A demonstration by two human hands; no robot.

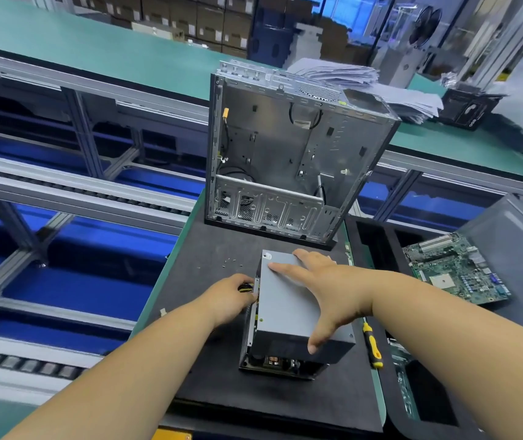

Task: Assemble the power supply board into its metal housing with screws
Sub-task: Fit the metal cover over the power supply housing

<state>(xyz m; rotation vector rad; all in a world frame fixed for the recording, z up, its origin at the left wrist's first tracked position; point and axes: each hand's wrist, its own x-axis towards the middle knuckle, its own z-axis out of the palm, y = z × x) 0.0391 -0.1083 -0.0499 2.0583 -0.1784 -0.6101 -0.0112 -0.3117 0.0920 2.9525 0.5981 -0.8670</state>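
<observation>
Nearest the person, at six o'clock on the black mat (pixel 209 385) that covers this end of the counter (pixel 150 308), sits the metal housing (pixel 288 315), a grey sheet-metal box with the power supply board (pixel 274 360) partly visible through its open near end. The right hand (pixel 320 290) lies spread flat on the lid, fingers straight toward twelve o'clock and the thumb hooked down over the near edge. The left hand (pixel 231 296) is at the box's nine o'clock side, fingers curled around the yellow and black cable bundle (pixel 245 288) that leaves the case there.

The housing looks rigid and fairly heavy for its bulk, and its painted top is probably slick, so a flat palm steadies it better than it lifts it. Its folded edges are likely sharp. The safest hold seems to be the two long side walls, with fingers kept out of the open end, where the board's coils and solder joints would be fragile.

A yellow-handled screwdriver (pixel 372 346) lies at three o'clock. Loose screws (pixel 232 263) are scattered at eleven o'clock on the mat. Beyond, at twelve o'clock, an open computer chassis (pixel 285 154) stands upright; a green motherboard (pixel 457 273) rests at two o'clock.
</observation>
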